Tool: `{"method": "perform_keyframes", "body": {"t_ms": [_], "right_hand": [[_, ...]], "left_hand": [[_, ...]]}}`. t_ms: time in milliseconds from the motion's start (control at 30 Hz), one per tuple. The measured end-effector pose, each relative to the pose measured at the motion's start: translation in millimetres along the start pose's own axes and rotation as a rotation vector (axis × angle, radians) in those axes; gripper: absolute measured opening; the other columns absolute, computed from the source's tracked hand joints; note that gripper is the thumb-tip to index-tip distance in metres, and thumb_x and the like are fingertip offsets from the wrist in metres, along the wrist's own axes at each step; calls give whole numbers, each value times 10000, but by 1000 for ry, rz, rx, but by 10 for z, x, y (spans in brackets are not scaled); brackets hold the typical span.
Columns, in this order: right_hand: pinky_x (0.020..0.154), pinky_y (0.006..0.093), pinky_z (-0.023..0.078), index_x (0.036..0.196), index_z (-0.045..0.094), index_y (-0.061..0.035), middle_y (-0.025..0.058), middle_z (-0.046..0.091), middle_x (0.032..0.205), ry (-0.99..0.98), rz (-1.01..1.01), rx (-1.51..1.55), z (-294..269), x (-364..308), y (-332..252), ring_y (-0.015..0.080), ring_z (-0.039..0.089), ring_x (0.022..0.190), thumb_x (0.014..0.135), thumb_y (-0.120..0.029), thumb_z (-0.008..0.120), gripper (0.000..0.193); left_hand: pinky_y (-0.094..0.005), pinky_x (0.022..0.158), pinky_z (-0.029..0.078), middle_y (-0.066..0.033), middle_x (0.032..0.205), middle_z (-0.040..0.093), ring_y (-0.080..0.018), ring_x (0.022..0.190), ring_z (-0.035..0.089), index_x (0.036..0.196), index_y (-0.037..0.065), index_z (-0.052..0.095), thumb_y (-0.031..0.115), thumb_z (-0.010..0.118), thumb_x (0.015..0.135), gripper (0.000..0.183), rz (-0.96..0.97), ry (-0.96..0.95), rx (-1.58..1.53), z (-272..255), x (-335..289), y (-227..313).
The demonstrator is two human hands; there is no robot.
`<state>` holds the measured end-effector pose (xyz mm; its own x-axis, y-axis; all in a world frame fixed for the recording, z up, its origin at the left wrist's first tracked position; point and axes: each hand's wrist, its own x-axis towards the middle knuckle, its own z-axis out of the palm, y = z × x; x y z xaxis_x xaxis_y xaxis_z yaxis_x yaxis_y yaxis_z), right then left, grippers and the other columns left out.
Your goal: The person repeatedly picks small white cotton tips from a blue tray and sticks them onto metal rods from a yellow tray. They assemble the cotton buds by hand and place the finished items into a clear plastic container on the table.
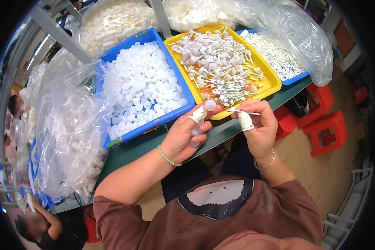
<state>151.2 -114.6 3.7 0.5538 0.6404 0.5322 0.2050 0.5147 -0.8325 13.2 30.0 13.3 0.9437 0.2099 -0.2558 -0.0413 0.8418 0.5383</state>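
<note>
Pinches a translucent disc (210,105) at the tips of the left fingers (205,126), between thumb and index. Holds spare discs (194,130) lower down too, tucked against the palm behind the same curled fingers. Grips a thin pale rod (251,113) in the right fingers (258,105), lying roughly crosswise, with a small white piece near its left end; cannot tell the exact form of that piece at this size. Wears a white cover on each thumb. Has rod and disc apart but near each other, in the gap between the two sets of fingers.

Works at the near edge of a green table (125,155). Has a blue tray (154,124) of loose discs ahead and left of the left fingers, a yellow tray (272,81) of wired rod-and-disc pieces (221,58) just beyond both sets of fingers, and white rods (279,54) farther off, ahead and right of the right fingers.

Appears to be at the step of bringing rod and disc together. Seems to call next for steadying the disc by its rim, aiming the rod's end at its centre and pressing gently, without loosening the left fingers around the spares.
</note>
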Motion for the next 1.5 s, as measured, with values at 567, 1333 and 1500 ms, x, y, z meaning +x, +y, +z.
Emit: {"method": "perform_keyframes", "body": {"t_ms": [567, 1333, 1500], "right_hand": [[753, 295, 498, 931, 554, -14, 129, 631, 929, -33, -288, -458, 33, 62, -88, 198, 626, 843, 729, 39, 656, 232], [837, 291, 502, 988, 505, 2, 150, 626, 1021, -147, -32, -165, 96, 96, -87, 170, 625, 932, 838, 9, 588, 172], [684, 228, 472, 1006, 550, 8, 62, 615, 900, -171, 271, -129, 59, 142, -191, 83, 574, 784, 835, -4, 577, 173]], "left_hand": [[-115, 459, 327, -4, 1177, 555, -23, 680, 386, 1336, 88, 439, 170, 602, 911, 463, 33, 31, 116, 66, -16, -10], [-133, 474, 323, -29, 992, 605, -9, 662, 461, 1195, 73, 537, 120, 657, 860, 359, 98, -22, 269, 47, -41, -36], [-142, 463, 308, -7, 926, 602, -6, 601, 432, 1145, 72, 559, 133, 668, 859, 312, 161, 21, 386, 36, -35, -67]]}}
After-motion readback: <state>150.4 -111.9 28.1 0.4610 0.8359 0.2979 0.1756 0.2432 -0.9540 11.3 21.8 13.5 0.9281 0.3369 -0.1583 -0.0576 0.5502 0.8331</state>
